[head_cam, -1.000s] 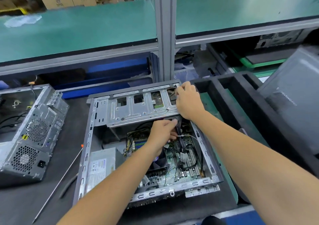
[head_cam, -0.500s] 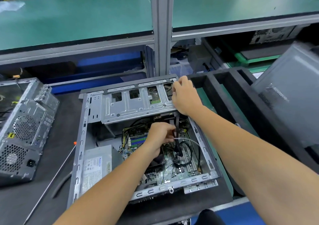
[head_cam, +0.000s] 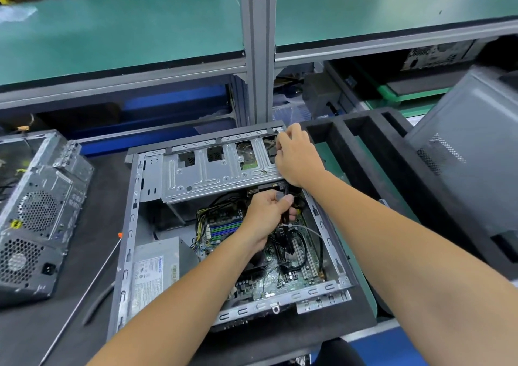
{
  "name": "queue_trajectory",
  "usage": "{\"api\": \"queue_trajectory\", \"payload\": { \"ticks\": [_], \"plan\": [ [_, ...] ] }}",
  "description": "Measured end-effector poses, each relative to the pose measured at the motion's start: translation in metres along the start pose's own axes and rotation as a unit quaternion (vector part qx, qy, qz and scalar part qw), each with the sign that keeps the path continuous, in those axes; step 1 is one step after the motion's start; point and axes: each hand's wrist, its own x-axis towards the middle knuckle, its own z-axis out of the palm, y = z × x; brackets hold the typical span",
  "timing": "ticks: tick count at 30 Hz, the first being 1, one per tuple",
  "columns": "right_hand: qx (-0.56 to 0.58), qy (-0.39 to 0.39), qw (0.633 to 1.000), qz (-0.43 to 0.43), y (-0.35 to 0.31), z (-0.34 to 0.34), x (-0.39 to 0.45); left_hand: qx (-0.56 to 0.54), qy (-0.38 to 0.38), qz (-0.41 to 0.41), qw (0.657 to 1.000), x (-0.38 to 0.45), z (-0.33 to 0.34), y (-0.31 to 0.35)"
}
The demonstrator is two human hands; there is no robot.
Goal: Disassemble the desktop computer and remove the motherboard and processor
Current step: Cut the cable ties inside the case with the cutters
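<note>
A: Desktop computer [head_cam: 232, 225] lies on its side on the dark table [head_cam: 70, 323], open side up, right in front of you. Where are your hands?

B: Both inside or on it. Your left hand [head_cam: 269, 211] is down in the case below the drive cage [head_cam: 221, 172], fingers [head_cam: 287, 198] curled & pinching a black cable connector [head_cam: 284, 189] at the cage's near edge. Thumb on top, others under.

A: And the right?

B: Your right hand [head_cam: 297, 158] sits on the cage's far right corner, by the case rim. Fingers bent over the edge, gripping the metal. Tips are tucked out of sight, so can't tell what else they touch.

A: Motherboard?

B: Motherboard [head_cam: 283, 270] is flat on the case floor, just under & nearer you than the left hand, not touching the fingers. Black cables [head_cam: 291, 242] loop over it. CPU fan [head_cam: 256, 264] mostly hidden under your left forearm; processor itself can't be seen.

A: Rest of the case?

B: PSU [head_cam: 155, 270] in the near-left corner, label up. Outside, left of the case: long thin screwdriver [head_cam: 84, 295] w/ orange tip on the table, then a second chassis [head_cam: 36, 214] further left. Black foam tray [head_cam: 392, 175] to the right, grey side panel [head_cam: 473, 152] leaning over it.
</note>
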Motion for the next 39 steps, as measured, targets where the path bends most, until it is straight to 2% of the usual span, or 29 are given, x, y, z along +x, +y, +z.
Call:
{"api": "queue_trajectory", "payload": {
  "ticks": [13, 24, 28, 33, 36, 39],
  "plan": [
    [0.011, -0.014, 1.000, -0.006, 0.000, -0.001, 0.001, 0.014, -0.009, 0.016, 1.000, -0.001, 0.000, 0.001],
    [0.017, -0.024, 1.000, 0.000, -0.002, -0.003, 0.002, 0.028, 0.016, 0.019, 0.999, -0.003, 0.004, 0.000],
    [0.018, -0.027, 0.999, 0.002, -0.002, -0.004, 0.001, -0.028, 0.053, -0.018, 0.998, 0.000, 0.008, -0.002],
    [0.023, -0.023, 0.999, 0.000, -0.001, -0.002, 0.001, -0.084, 0.045, -0.040, 0.995, -0.004, 0.012, 0.004],
    [0.025, -0.017, 1.000, 0.000, -0.001, -0.002, 0.001, -0.211, 0.092, -0.082, 0.970, -0.002, 0.019, 0.013],
    [0.020, -0.015, 1.000, -0.001, -0.001, -0.002, 0.001, -0.250, 0.153, -0.102, 0.951, 0.000, 0.031, 0.017]
  ]
}}
